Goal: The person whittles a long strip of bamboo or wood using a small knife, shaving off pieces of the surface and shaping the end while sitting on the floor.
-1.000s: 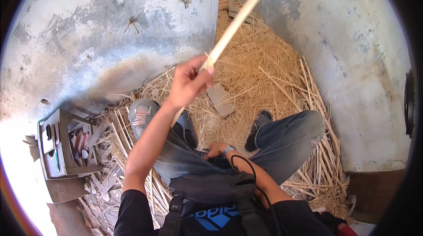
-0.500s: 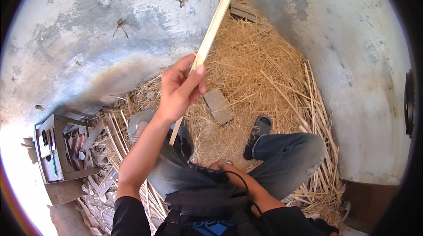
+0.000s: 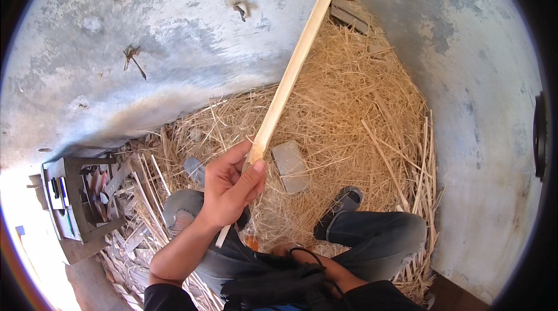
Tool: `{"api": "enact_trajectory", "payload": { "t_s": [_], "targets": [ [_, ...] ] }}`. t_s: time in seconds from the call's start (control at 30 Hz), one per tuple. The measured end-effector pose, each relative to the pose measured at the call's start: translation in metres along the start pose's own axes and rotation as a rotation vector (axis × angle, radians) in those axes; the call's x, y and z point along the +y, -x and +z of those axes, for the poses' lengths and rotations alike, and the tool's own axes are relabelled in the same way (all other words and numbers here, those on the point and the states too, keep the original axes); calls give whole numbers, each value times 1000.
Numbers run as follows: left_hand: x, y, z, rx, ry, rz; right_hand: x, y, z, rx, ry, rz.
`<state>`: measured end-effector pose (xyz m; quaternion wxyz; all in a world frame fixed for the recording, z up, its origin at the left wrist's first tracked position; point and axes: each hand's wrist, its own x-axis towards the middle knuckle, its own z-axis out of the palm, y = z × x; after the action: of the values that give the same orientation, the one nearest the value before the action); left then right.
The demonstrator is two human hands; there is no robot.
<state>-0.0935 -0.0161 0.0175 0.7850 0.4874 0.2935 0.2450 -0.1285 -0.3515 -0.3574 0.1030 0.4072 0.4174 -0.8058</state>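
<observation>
My left hand point(image 3: 229, 189) is closed around a long, pale split-bamboo strip point(image 3: 297, 61), with the thumb pressed along its face at a joint. The strip slants up and to the right, past the top of the picture; its short lower end point(image 3: 222, 235) shows below my palm, over my leg. Low between my legs is my right hand point(image 3: 285, 250), its fingers mostly hidden behind dark clothing and a black cord point(image 3: 311, 254). Something small and orange point(image 3: 251, 243) shows near it, too little of it to name.
A grey block point(image 3: 292, 166) lies on thick straw-like shavings point(image 3: 349, 96) ahead of my feet. Several loose strips point(image 3: 428, 177) lean along the right wall point(image 3: 476, 119). A wooden box point(image 3: 87, 200) with small tools stands at the left, below the left wall point(image 3: 192, 38).
The whole view has tilted upward, so the wall and floor sit differently. My left hand appears lower, still gripping the strip. My right hand remains low at my lap.
</observation>
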Motion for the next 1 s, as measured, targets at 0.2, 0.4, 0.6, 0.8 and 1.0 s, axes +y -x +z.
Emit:
{"api": "enact_trajectory", "payload": {
  "t_s": [0.2,0.4,0.6,0.8,1.0],
  "targets": [
    [2,12,-7,65,-33,-46,-47,58,-22,-37,3,274],
    [2,45,8,28,-143,22,-5,-9,-12,200,-224,393],
    [-4,76,5,-32,-291,16,-1,-25,-14,45,-98,169],
    [-16,71,18,-236,-279,47,-69,56,-68,697,320,317],
    [-9,74,29,-404,-252,98,-151,267,-74,1598,-86,-148]
  ]
}}
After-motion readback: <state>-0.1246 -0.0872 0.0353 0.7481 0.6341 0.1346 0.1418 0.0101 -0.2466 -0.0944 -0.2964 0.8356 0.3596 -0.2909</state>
